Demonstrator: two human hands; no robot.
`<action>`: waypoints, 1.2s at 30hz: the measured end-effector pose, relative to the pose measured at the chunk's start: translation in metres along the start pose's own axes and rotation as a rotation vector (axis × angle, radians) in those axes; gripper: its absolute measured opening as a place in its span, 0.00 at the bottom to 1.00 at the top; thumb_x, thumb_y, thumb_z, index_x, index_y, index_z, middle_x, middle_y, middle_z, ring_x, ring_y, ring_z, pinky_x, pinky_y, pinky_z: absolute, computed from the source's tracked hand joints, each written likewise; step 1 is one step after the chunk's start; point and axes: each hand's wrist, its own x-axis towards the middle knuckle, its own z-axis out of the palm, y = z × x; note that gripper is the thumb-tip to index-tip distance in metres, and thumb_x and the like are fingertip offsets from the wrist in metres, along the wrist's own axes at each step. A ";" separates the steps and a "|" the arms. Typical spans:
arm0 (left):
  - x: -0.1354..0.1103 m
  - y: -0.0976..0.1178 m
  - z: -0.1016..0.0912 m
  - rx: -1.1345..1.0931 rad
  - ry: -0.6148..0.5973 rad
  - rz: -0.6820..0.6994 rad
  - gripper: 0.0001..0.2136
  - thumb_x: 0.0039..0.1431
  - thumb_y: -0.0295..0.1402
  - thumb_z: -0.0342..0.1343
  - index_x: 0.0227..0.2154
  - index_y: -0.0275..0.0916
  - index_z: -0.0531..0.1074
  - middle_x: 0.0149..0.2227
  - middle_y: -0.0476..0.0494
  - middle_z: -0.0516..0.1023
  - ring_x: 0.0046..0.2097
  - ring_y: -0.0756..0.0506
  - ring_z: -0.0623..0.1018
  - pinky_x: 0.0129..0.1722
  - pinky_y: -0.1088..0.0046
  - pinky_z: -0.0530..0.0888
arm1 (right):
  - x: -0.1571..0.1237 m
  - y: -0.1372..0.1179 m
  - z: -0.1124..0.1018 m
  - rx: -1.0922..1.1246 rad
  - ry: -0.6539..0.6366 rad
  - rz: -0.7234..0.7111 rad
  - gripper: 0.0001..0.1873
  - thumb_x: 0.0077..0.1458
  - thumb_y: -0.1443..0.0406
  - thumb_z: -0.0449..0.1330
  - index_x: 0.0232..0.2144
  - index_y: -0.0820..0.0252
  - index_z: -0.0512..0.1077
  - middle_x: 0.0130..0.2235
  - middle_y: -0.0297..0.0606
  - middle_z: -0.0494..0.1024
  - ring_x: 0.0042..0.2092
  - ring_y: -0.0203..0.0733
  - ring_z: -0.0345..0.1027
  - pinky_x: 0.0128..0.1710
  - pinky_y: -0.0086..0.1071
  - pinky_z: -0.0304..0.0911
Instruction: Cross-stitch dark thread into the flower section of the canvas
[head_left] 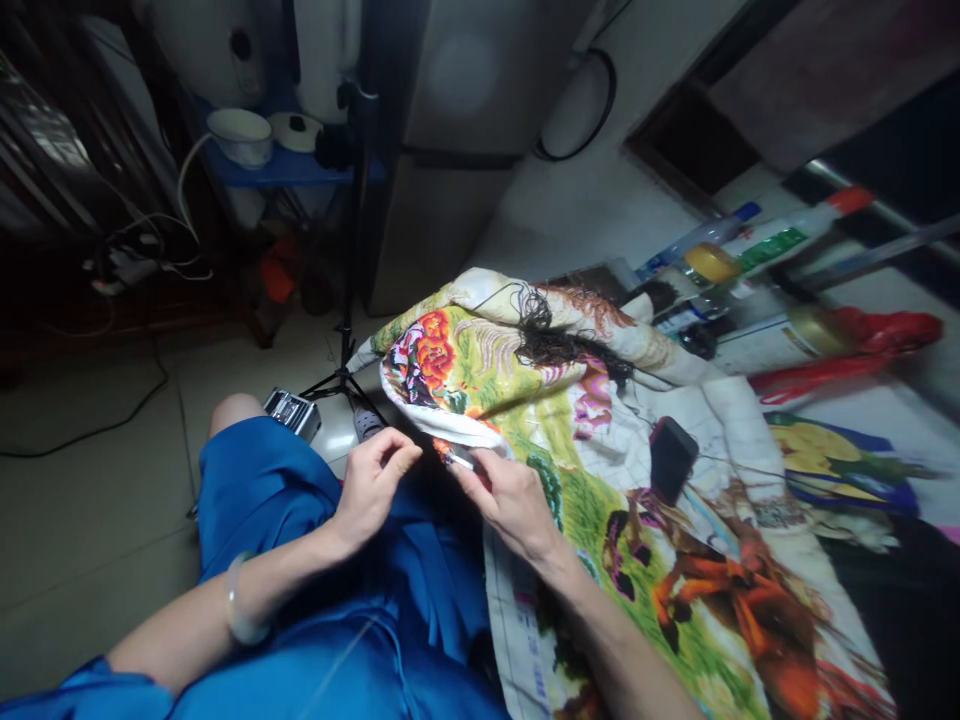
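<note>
A large cross-stitch cloth (525, 420) with flowers, green ground and orange-red figures spreads across my lap and to the right. My left hand (375, 485) is closed in a pinch above the blue garment, left of the cloth's folded edge; whatever lies between its fingertips is too fine to see. At that folded edge, my right hand (517, 500) has thumb and fingers pressed together, with a small pale, shiny thing (460, 461) at the fingertips that I cannot identify. Tangled dark threads (544, 335) lie on the upper part of the cloth. A dark phone (672, 458) rests farther right.
Bottles (780, 245) and a red plastic bag (862, 345) crowd the right side. A thin black stand (352, 230) rises ahead, its legs beside a silver box (292, 412). Behind stand a refrigerator (450, 200) and a blue table (300, 172) holding a white bowl (241, 137).
</note>
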 end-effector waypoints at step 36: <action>0.014 -0.012 0.000 0.391 -0.125 0.256 0.09 0.62 0.29 0.45 0.26 0.40 0.64 0.27 0.50 0.67 0.30 0.48 0.69 0.32 0.73 0.66 | 0.001 -0.003 -0.001 -0.141 -0.118 0.032 0.16 0.64 0.57 0.51 0.41 0.59 0.75 0.27 0.38 0.78 0.28 0.40 0.71 0.26 0.29 0.56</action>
